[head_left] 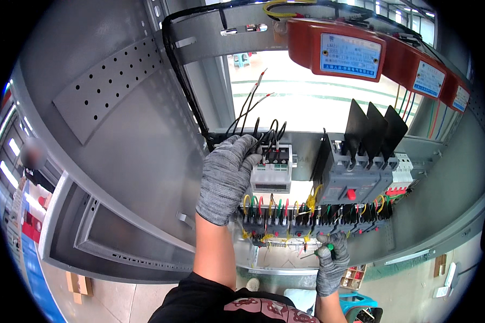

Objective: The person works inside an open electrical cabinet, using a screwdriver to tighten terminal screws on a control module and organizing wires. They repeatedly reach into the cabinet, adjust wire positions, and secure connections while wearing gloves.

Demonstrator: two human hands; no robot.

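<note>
Cabinet walls (161,204) of grey sheet metal flank you in the head view. Room for moving lies between the left wall and your left hand (226,177), and a large rectangular opening (285,102) shows past the rear frame. Your right hand (333,266) has a tighter spot, just below the breaker row (285,227), near the cabinet's lower edge.

Down on the floor, right of your right forearm, stands a compartmented box (355,275) with small reddish parts in it. Beside it, a black container (379,313) holds dark items too small to tell apart.

Your gloves are soft, mottled grey knit. The left fingers are drawn narrow beside the light-grey module (270,180), at the black wires (247,111); you cannot tell from here whether they pinch one. Two of those thin wires rise loose with pale, red-tipped ends, while others loop into the module's top. The right fingers are curled around a green-handled screwdriver (330,247), its slim shaft pointing left.

Toward the cabinet's right side sits a boxy grey breaker (334,185) with a red knob and three flat black barriers (369,132). Glossy red-brown blocks (305,46) line the upper right edge.
</note>
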